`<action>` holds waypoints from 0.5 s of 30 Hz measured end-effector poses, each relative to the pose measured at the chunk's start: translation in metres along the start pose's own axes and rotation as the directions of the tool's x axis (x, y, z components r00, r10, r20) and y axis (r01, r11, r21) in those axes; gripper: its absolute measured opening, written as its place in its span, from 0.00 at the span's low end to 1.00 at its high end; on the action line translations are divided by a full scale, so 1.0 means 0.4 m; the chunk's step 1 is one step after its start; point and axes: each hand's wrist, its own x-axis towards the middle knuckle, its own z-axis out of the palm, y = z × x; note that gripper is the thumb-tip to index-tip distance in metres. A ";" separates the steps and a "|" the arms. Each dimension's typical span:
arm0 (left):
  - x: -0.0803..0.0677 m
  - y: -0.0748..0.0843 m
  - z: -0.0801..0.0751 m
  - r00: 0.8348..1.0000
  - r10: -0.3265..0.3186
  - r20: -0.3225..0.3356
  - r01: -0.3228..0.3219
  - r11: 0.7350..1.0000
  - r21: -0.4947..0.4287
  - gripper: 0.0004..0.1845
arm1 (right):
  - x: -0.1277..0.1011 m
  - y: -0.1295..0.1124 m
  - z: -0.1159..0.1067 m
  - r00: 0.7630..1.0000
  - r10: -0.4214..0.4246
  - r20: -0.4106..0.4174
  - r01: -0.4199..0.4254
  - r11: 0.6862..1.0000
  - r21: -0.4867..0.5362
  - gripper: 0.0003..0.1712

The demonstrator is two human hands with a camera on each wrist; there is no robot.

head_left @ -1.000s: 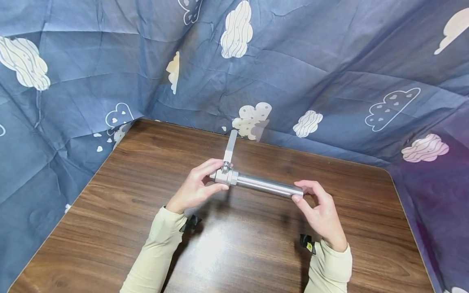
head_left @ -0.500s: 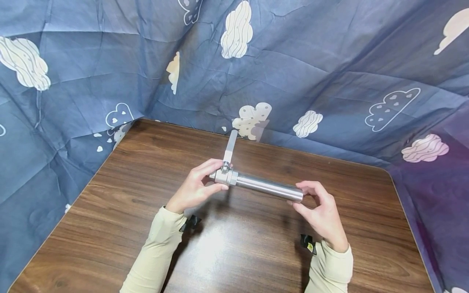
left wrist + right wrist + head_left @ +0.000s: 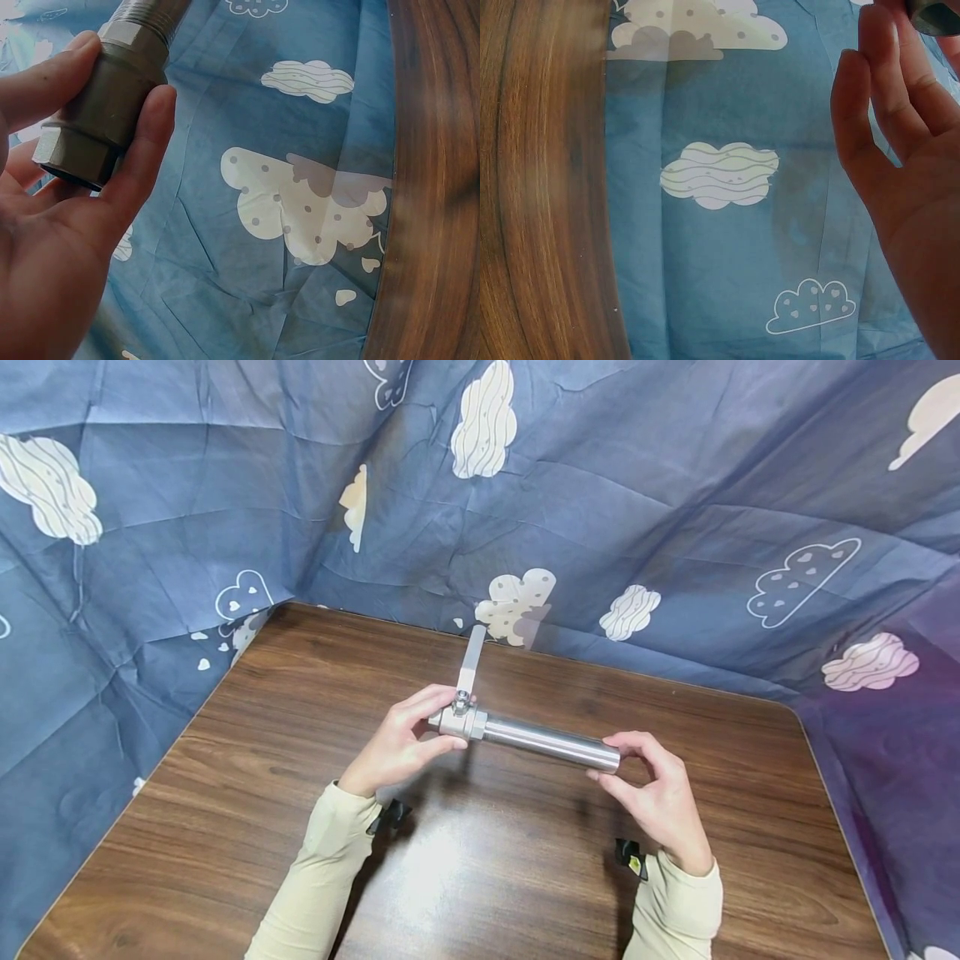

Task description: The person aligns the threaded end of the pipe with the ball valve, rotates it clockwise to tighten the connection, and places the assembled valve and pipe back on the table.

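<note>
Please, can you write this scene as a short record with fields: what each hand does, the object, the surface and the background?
Left hand: grips the valve body with curled fingers
Right hand: fingers hold the far end of the steel pipe
Object: pipe joined to the valve, held above the table, roughly level
Lever handle: points away from the person
Surface: brown wooden table
Background: blue cloth with clouds

Steel valve-and-pipe assembly point(image 3: 525, 735), level above table
</note>
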 end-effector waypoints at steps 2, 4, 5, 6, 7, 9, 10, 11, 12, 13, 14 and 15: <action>0.001 0.001 0.000 1.000 0.002 0.000 -0.002 1.000 0.001 0.27 | 0.008 -0.020 0.002 0.999 -0.042 -0.008 0.042 0.999 0.027 0.28; 0.001 0.001 0.000 1.000 0.005 -0.001 -0.005 1.000 0.002 0.27 | 0.015 -0.038 0.004 0.997 -0.081 -0.018 0.082 0.995 0.050 0.27; 0.001 0.001 0.000 1.000 0.006 -0.001 -0.006 1.000 0.003 0.27 | 0.017 -0.045 0.005 0.995 -0.101 -0.023 0.102 0.993 0.060 0.27; 0.001 0.000 0.001 1.000 0.009 0.000 -0.009 1.000 0.002 0.27 | 0.019 -0.052 0.006 0.993 -0.111 -0.028 0.112 0.992 0.065 0.27; 0.001 -0.001 0.001 1.000 0.010 0.000 -0.010 1.000 0.001 0.27 | 0.018 -0.046 0.007 0.994 -0.109 -0.031 0.110 0.992 0.062 0.27; 0.000 -0.002 0.001 1.000 0.011 0.000 -0.011 1.000 0.002 0.27 | 0.013 -0.029 0.007 0.994 -0.100 -0.036 0.102 0.993 0.053 0.27; 0.000 -0.003 0.001 1.000 0.013 0.001 -0.013 1.000 0.002 0.27 | 0.011 -0.020 0.007 0.995 -0.095 -0.038 0.097 0.994 0.052 0.28; 0.000 -0.004 0.001 1.000 0.013 0.001 -0.013 1.000 0.002 0.27 | 0.009 -0.011 0.007 0.995 -0.090 -0.038 0.092 0.994 0.052 0.28; 0.000 -0.005 0.002 1.000 0.016 0.002 -0.016 1.000 0.002 0.27 | 0.007 -0.002 0.007 0.996 -0.084 -0.038 0.086 0.995 0.052 0.29; 0.000 -0.004 0.002 1.000 0.015 0.001 -0.015 1.000 0.004 0.27 | 0.006 0.004 0.007 0.996 -0.078 -0.037 0.080 0.995 0.053 0.29; 0.000 -0.004 0.002 1.000 0.016 0.000 -0.016 1.000 0.006 0.27 | 0.004 0.009 0.006 0.997 -0.072 -0.035 0.074 0.996 0.053 0.30; 0.000 -0.004 0.002 1.000 0.018 0.000 -0.018 1.000 0.007 0.27 | 0.003 0.012 0.005 0.997 -0.068 -0.033 0.069 0.996 0.052 0.30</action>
